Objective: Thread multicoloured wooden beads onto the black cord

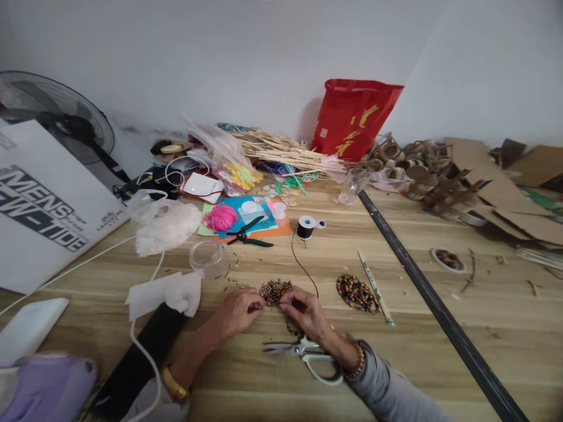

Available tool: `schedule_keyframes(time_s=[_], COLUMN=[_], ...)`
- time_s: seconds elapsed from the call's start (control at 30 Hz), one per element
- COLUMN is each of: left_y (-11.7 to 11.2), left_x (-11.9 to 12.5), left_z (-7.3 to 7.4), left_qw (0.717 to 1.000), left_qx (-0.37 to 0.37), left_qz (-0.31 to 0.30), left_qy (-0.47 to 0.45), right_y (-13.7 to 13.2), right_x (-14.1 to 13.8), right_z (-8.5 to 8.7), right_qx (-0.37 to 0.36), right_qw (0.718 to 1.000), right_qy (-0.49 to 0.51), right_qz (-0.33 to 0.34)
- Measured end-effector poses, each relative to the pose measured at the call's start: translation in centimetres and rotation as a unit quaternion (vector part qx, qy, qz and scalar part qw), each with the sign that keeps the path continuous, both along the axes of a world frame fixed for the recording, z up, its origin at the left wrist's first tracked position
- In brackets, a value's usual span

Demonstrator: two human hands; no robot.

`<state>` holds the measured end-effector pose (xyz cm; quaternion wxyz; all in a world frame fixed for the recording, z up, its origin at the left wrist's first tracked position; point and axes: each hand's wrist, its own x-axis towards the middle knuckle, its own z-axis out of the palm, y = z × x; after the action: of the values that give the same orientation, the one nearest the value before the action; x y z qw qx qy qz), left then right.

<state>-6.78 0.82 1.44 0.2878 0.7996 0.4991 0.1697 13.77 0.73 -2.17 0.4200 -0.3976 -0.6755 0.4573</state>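
Note:
My left hand [237, 312] and my right hand [307, 309] rest on the wooden table [484, 316], both pinched closed at a small round piece of multicoloured beadwork [273, 290] between them. A black thread [303, 266] runs from a black spool [305, 227] down to my right hand. A second oval beaded piece [357, 292] lies to the right. White-handled scissors [308, 354] lie just under my right wrist.
Black pliers [246, 234] lie on coloured foam sheets beside a pink yarn ball [219, 217]. A clear cup [208, 258], white tissue [169, 293], a chopstick [375, 287], a red bag [354, 120], straw sticks and cardboard scraps crowd the back. A fan [65, 120] stands far left.

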Motion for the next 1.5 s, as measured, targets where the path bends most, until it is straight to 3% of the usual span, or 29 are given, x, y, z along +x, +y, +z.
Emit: schedule_keyframes(time_s=[0.17, 0.33, 0.53, 0.73, 0.9, 1.1, 1.27, 1.5], left_y=[-0.2, -0.3, -0.3, -0.2, 0.3, 0.5, 0.4, -0.1], left_x=[0.1, 0.0, 0.4, 0.4, 0.1, -0.5, -0.1, 1.3], left_z=[-0.5, -1.3, -1.4, -2.2, -2.1, -0.9, -0.8, -2.9], left_qw=[0.999, 0.999, 0.995, 0.995, 0.997, 0.999, 0.996, 0.987], left_qx=[0.007, 0.029, 0.059, 0.089, 0.057, 0.003, 0.061, 0.161], left_qz=[-0.025, -0.028, -0.058, -0.049, -0.044, -0.004, 0.019, -0.016], left_qy=[0.027, 0.008, 0.055, 0.026, 0.015, -0.046, -0.067, -0.02], right_y=[-0.1, -0.1, 0.0, 0.0, 0.1, 0.2, 0.1, 0.2], right_x=[-0.2, -0.2, -0.2, -0.3, -0.3, -0.2, -0.1, -0.1], right_z=[-0.1, 0.0, 0.0, 0.0, -0.3, -0.2, -0.3, -0.1], right_qx=[-0.039, -0.052, -0.055, -0.057, -0.062, -0.066, -0.048, -0.031], right_qw=[0.999, 0.998, 0.997, 0.997, 0.997, 0.997, 0.998, 0.999], right_qy=[0.028, 0.044, 0.048, 0.054, 0.05, 0.048, 0.032, 0.03], right_qz=[-0.019, -0.012, -0.007, -0.004, -0.005, -0.01, -0.014, -0.017])
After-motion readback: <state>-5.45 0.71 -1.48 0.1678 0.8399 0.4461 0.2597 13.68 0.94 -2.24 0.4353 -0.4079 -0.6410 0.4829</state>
